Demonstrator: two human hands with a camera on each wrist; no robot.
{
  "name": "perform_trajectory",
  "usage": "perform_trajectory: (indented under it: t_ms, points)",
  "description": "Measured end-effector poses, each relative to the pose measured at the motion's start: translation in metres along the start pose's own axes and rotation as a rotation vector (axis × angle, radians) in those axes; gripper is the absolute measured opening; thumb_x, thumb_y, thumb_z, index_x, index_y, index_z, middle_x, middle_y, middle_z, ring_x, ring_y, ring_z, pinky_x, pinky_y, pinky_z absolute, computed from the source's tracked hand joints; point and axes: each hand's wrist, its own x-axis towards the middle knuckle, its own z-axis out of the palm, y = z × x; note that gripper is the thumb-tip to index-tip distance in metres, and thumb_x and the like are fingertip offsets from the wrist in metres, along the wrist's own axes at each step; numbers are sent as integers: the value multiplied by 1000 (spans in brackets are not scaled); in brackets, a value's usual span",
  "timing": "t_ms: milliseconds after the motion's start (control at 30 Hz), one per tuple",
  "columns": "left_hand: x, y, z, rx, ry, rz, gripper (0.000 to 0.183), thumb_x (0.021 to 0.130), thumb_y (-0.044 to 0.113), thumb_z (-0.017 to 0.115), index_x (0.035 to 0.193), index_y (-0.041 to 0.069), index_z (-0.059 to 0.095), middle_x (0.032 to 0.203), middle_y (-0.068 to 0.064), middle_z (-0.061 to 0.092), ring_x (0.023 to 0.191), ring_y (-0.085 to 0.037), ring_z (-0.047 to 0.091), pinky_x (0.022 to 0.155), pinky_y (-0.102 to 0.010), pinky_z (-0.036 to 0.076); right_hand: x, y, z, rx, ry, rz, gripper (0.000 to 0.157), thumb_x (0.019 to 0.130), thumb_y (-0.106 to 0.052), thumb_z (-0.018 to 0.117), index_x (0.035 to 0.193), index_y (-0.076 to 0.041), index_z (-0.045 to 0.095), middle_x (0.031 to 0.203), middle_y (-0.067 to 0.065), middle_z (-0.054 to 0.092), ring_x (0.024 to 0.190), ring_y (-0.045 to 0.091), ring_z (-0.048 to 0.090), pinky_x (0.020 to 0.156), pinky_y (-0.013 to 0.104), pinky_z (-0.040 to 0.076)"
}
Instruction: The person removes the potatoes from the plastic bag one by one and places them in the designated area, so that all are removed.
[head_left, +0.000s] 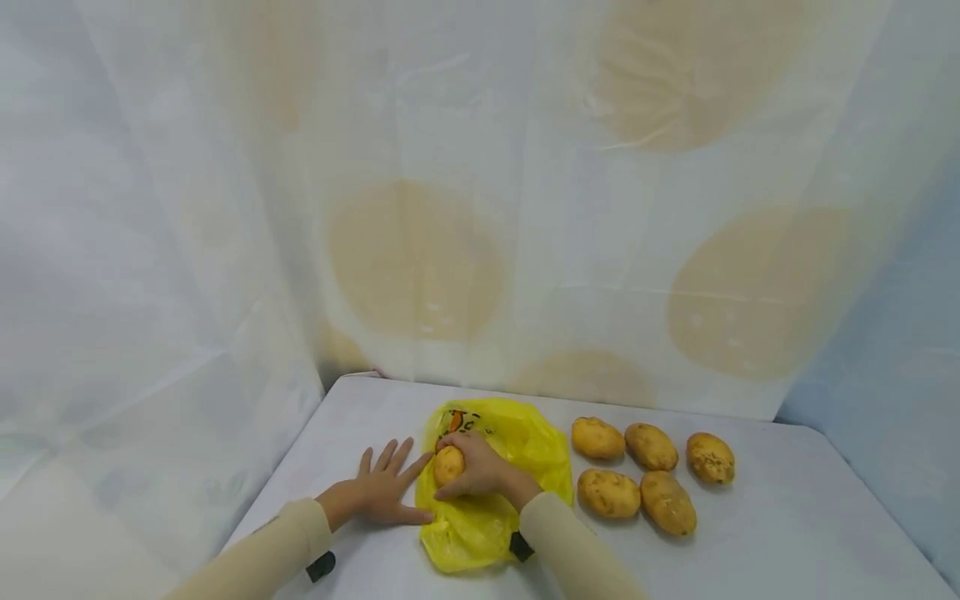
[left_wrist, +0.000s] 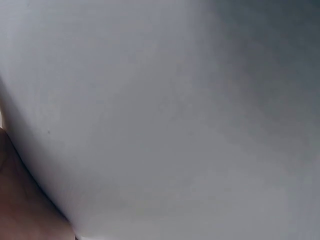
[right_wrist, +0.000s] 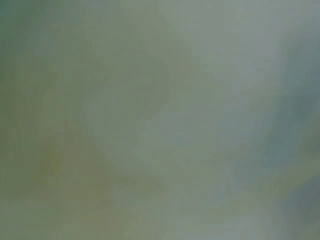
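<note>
A yellow plastic bag (head_left: 536,437) with dark and orange print lies flat on the white table in the head view. Over its left part my right hand (head_left: 480,467) grips a potato (head_left: 449,465), thumb on the near side and fingers curled over the far side. My left hand (head_left: 384,492) rests palm down on the table at the bag's left edge, fingers spread, thumb tip right at the bag. In the left wrist view only an edge of the left hand (left_wrist: 25,200) shows against the table. The right wrist view is a blur.
To the right of the bag lie several loose potatoes (head_left: 609,493) in a loose group, one potato (head_left: 710,458) a little apart at the right. A white curtain with tan spots (head_left: 416,258) hangs behind the table (head_left: 787,517), with more sheeting at both sides.
</note>
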Motion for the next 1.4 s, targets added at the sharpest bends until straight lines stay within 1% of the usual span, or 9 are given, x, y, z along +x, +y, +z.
perform_trajectory:
  t_ms: [167, 367, 500, 700, 900, 1033, 1133, 1267, 1400]
  points:
    - [3, -2, -4, -6, -2, 2, 108, 73, 91, 46, 159, 31, 19, 167, -13, 3, 152, -43, 5, 114, -73, 1, 3, -4, -2, -51, 21, -7, 63, 73, -37, 88, 125, -20, 57, 121, 3, 50, 103, 17, 47, 84, 36, 48]
    - [-1, -13, 1, -22, -16, -34, 108, 71, 90, 49, 158, 32, 20, 167, -13, 4, 152, -44, 5, 112, -75, -3, 9, -6, 0, -28, 15, -32, 60, 72, -39, 88, 123, -23, 60, 118, -2, 55, 102, 15, 49, 82, 33, 48]
    - [-2, -20, 4, -8, -10, -36, 108, 72, 91, 48, 158, 33, 20, 167, -13, 4, 152, -44, 5, 112, -75, -3, 10, -8, -3, -21, 29, -63, 63, 71, -38, 88, 124, -20, 59, 116, -3, 58, 98, 14, 52, 79, 30, 49]
    - [2, -20, 1, 0, -5, -29, 109, 70, 92, 47, 158, 34, 19, 168, -13, 4, 152, -44, 5, 112, -75, -3, 7, -15, -24, -14, 9, -102, 62, 73, -29, 88, 124, -12, 58, 112, 0, 58, 93, 14, 54, 75, 26, 51]
    - [1, -18, -7, -2, -6, -36, 109, 70, 92, 47, 158, 34, 19, 168, -12, 3, 152, -43, 5, 113, -74, -3, -2, -28, -45, -94, -30, -121, 62, 73, -34, 87, 125, -15, 58, 110, -3, 55, 95, 13, 51, 75, 25, 50]
    - [6, -15, -7, -5, 6, -25, 109, 71, 91, 48, 158, 34, 19, 168, -12, 3, 152, -43, 4, 113, -74, -3, -15, -33, -60, -120, -45, -121, 59, 72, -33, 87, 122, -19, 59, 110, -2, 52, 93, 13, 51, 74, 25, 50]
    - [8, -10, 3, -6, -7, -16, 109, 70, 93, 46, 158, 35, 18, 168, -12, 3, 152, -43, 5, 112, -74, -2, -33, -30, -69, -139, -70, -117, 57, 72, -33, 88, 120, -22, 59, 110, -1, 51, 92, 13, 51, 73, 25, 49]
    - [6, -3, 11, -24, -19, -18, 108, 70, 93, 46, 158, 37, 19, 168, -12, 4, 152, -44, 6, 113, -74, -2, -53, -20, -77, -126, -83, -133, 56, 72, -32, 87, 120, -24, 58, 111, 1, 51, 91, 14, 52, 71, 25, 50]
    - [7, -3, 8, -32, -6, -20, 107, 70, 92, 47, 158, 37, 19, 168, -12, 4, 152, -43, 6, 113, -74, -2, -64, -12, -89, -119, -64, -147, 56, 72, -31, 87, 120, -26, 59, 113, 2, 51, 92, 15, 52, 70, 26, 51]
